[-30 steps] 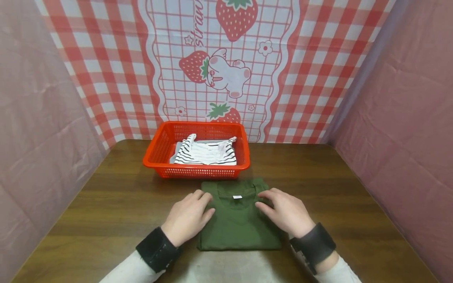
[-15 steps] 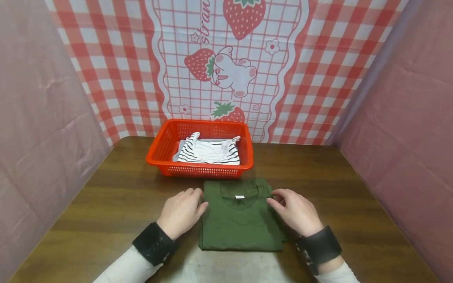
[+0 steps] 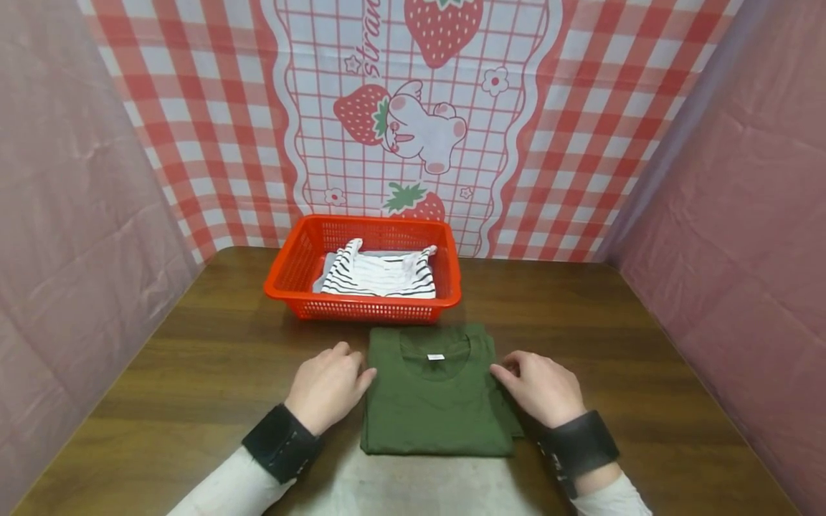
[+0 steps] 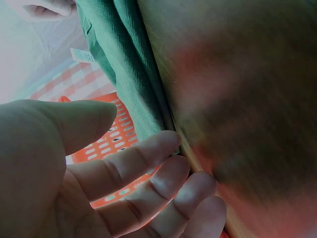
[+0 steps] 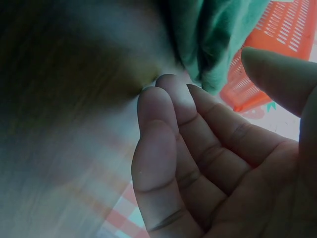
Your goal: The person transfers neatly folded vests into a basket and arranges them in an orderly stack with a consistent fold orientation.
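Observation:
A dark green T-shirt (image 3: 439,408), folded into a rectangle, lies on the table in the head view with its collar and white label (image 3: 436,357) upward. My left hand (image 3: 328,387) is at the shirt's left side, thumb tip by the edge. In the left wrist view, its relaxed fingers (image 4: 158,181) reach down to the wood beside the green folds, thumb apart. On the opposite side, my right hand (image 3: 543,387) has its thumb by the shirt's right edge. The right wrist view shows its gently bent fingers (image 5: 156,153) close to the tabletop, nothing between them and the thumb.
Behind the shirt stands a red plastic basket (image 3: 361,307) holding a striped white garment (image 3: 383,278) over a grey one. The brown wooden table (image 3: 193,401) ends at a checked strawberry cloth (image 3: 561,165), with pink cloth (image 3: 742,236) along both sides.
Both hands have moved outward from over the shirt's upper part to its left and right edges. The shirt stays in place, and the view has shifted slightly.

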{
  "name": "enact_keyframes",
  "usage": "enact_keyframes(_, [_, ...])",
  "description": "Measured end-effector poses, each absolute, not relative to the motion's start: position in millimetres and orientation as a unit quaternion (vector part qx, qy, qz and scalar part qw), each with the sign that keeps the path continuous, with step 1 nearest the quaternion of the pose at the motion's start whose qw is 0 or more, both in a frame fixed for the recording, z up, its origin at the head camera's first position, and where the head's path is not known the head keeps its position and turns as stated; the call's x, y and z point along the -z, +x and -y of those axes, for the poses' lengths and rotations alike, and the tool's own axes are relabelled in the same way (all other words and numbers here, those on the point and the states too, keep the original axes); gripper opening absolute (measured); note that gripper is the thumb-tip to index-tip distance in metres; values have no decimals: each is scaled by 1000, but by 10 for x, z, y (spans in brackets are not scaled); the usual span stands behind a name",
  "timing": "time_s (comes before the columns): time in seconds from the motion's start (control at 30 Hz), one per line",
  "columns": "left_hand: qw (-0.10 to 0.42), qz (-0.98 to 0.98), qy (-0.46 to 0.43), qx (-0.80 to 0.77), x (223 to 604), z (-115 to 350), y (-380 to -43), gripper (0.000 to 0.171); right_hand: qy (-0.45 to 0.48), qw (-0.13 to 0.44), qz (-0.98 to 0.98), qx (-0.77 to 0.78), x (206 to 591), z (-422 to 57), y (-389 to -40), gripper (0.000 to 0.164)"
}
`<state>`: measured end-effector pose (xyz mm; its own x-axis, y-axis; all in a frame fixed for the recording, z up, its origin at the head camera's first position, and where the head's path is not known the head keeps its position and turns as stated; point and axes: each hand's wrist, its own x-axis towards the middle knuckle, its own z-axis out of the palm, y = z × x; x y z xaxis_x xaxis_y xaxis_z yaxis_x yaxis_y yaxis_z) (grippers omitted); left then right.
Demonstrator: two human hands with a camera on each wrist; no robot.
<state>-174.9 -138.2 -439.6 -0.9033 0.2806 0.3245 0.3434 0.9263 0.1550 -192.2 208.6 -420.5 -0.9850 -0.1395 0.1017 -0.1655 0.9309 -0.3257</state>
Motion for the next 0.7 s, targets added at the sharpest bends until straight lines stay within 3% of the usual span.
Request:
enact_keyframes(0.47, [139,972,-159,106,4410,1368,-1748,33,80,48,983,-155,4249,-2013,-1907,28])
enact_keyframes(0.7, [123,972,-165,110,4386,1328,-1721,35,80,43,984,-156,4277,-1988,-1896,34])
